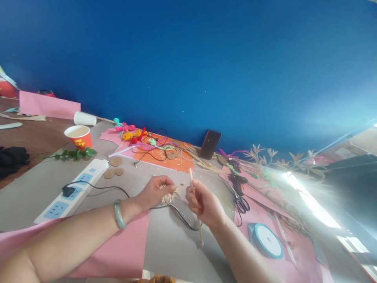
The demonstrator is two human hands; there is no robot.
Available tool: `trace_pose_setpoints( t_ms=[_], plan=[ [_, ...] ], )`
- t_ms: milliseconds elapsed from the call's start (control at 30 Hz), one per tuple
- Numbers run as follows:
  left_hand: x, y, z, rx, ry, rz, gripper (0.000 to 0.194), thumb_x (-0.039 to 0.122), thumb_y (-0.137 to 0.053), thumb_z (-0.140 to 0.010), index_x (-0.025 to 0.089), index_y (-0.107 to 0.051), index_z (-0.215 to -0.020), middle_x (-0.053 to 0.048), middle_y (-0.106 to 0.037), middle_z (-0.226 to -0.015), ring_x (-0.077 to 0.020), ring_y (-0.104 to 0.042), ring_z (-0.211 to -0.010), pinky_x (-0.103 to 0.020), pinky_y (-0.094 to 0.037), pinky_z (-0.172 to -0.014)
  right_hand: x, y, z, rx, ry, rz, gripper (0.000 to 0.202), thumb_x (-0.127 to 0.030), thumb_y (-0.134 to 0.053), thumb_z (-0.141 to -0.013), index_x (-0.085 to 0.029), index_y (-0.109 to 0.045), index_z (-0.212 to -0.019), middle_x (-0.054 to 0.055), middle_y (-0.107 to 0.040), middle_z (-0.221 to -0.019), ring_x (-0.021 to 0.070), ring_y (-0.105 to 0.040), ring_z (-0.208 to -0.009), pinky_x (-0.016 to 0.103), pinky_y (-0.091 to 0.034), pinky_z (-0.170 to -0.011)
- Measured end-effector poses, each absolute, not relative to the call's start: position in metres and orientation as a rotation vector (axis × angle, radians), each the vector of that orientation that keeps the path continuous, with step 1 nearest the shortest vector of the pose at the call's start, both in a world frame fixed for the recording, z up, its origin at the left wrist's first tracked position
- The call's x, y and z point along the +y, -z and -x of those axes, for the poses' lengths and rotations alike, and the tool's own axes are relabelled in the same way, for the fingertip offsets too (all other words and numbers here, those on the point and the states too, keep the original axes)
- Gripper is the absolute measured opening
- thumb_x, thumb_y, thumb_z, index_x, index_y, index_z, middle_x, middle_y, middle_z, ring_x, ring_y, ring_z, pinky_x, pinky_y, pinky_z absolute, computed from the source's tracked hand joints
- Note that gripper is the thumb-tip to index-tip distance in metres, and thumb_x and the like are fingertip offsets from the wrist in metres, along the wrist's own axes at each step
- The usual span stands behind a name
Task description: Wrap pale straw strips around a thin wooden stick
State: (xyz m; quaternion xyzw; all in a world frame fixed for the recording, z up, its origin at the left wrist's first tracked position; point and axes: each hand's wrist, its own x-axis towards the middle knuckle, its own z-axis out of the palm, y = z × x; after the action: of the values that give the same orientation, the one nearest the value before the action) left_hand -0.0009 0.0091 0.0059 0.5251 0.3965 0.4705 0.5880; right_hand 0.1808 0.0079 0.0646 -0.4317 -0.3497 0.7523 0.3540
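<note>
My right hand (204, 202) is closed around a thin pale stick (201, 236), held roughly upright. One end pokes out above the fingers and the other hangs below the fist. To its left, my left hand (157, 192), with a pale green bangle (119, 214) on the wrist, has thumb and fingertips pinched together. Whatever lies between them is too small to make out. Right under those fingertips is a heap of short pale sticks (167, 199) on the grey tabletop (165, 239). A black cable (185, 222) runs past the heap.
A white power strip (78, 188), round brown discs (116, 161) and a red paper cup (79, 137) are at left. Colourful craft pieces lie on orange paper (176, 163) behind. A phone (210, 144) leans against the blue wall. Scissors (242, 203) and a ribbon roll (267, 240) lie right.
</note>
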Motion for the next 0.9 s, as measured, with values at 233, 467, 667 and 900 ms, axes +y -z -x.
trace_pose_setpoints(
  t_ms=[233, 467, 667, 900],
  plan=[
    [0.01, -0.002, -0.001, 0.897, -1.115, -1.176, 0.03, 0.042, -0.068, -0.074, 0.013, -0.063, -0.071, -0.001, -0.063, -0.065, -0.0106, -0.052, -0.059, -0.023, -0.041, -0.062, 0.01, -0.059, -0.177, -1.0, -1.766, 1.212, 0.034, -0.044, -0.065, -0.074, -0.02, -0.041, -0.068, -0.008, -0.044, -0.05, 0.0028, -0.015, -0.037, 0.017, -0.006, -0.036],
    [0.009, -0.003, -0.001, 0.898, -1.155, -1.168, 0.026, 0.037, -0.069, -0.074, 0.013, -0.063, -0.069, -0.001, -0.062, -0.067, -0.0118, -0.055, -0.065, -0.024, -0.043, -0.067, -0.009, -0.054, -0.16, -1.347, -1.732, 1.296, 0.032, -0.046, -0.065, -0.077, -0.02, -0.046, -0.076, -0.007, -0.043, -0.052, 0.0052, -0.026, -0.041, 0.018, -0.018, -0.037],
    [0.008, -0.007, -0.001, 0.883, -1.119, -1.24, 0.03, 0.04, -0.069, -0.075, 0.013, -0.061, -0.067, -0.001, -0.06, -0.065, -0.0112, -0.052, -0.065, -0.024, -0.042, -0.066, -0.011, -0.054, -0.157, -1.319, -1.686, 1.334, 0.038, -0.056, -0.055, -0.082, -0.02, -0.046, -0.073, -0.007, -0.041, -0.05, 0.0051, -0.025, -0.038, 0.019, -0.014, -0.035],
    [0.007, -0.008, -0.001, 0.88, -1.106, -1.302, 0.029, 0.041, -0.065, -0.078, 0.012, -0.064, -0.073, -0.001, -0.06, -0.068, -0.0123, -0.052, -0.067, -0.024, -0.041, -0.067, -0.004, -0.047, -0.162, -1.113, -1.937, 1.286, 0.041, -0.057, -0.06, -0.076, -0.021, -0.04, -0.071, -0.01, -0.038, -0.046, 0.0031, -0.012, -0.035, 0.018, -0.006, -0.033]
  ],
)
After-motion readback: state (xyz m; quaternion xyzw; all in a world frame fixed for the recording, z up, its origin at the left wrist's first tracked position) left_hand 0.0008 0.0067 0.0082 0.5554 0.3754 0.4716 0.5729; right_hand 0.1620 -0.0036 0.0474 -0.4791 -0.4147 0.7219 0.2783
